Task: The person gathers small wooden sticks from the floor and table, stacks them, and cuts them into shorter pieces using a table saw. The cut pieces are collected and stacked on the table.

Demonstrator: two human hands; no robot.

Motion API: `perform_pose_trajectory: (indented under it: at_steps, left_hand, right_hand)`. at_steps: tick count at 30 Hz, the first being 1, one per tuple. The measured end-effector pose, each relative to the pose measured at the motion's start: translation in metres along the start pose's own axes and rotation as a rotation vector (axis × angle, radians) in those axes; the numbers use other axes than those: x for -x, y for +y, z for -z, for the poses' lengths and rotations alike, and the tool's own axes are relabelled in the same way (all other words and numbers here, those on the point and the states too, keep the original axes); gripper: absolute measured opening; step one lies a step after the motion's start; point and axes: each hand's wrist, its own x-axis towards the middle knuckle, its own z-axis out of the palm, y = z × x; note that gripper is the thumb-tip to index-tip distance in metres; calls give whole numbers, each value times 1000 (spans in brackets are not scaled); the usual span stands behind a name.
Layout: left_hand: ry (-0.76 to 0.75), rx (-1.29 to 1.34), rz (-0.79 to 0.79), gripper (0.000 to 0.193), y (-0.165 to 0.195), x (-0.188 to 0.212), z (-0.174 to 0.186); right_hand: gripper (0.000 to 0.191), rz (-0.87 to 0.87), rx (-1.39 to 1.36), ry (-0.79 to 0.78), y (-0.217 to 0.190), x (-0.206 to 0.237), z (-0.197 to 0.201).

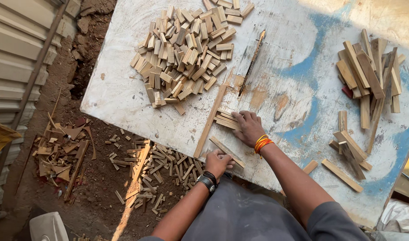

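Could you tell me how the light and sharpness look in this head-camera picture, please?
Head view: hard sunlight bleaches the table at its far right corner and glares off the pile of small wood blocks; the ground under the near edge lies in shade, crossed by one sunlit stripe; the left hand and right hand are sharp, without motion blur; the wide lens bends the table edges slightly.

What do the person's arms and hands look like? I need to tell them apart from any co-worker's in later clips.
Both hands are bare, no gloves. The left hand has a black wristwatch on a dark strap at the wrist. The right hand has a stack of orange and yellow bangles at the wrist. Both forearms are uncovered; a grey short sleeve shows on the right upper arm.
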Motion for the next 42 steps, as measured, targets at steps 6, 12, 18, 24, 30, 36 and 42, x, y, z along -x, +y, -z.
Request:
perform_pose_trajectory:
  at_steps: [6, 12, 18, 24, 30, 36, 42]
  left_hand:
    - [120, 90, -6, 22, 25, -8, -35]
    - [228, 158, -83, 29, 66, -39, -49]
    - [163, 235, -87, 34, 72, -48, -23]
    - [163, -227, -212, 32, 63, -40, 11]
    - [28, -778, -506, 31, 50, -5, 2]
    - [-466, -1327, -604, 53, 2, 36, -105]
    - [-580, -1458, -678, 47, -43, 30, -177]
  right_hand:
    - [78, -1, -133, 248, 2, 22, 8]
    - [71, -375, -416, 387, 8, 72, 2]
    - [69, -422, -672, 488, -28, 51, -32]
    - [71, -530, -919, 513, -30, 46, -23]
    - [67, -439, -502, 598, -8, 89, -10]
    - [41, -685, 160, 698, 93, 243, 25]
    - [43, -625, 392, 453, 126, 293, 28]
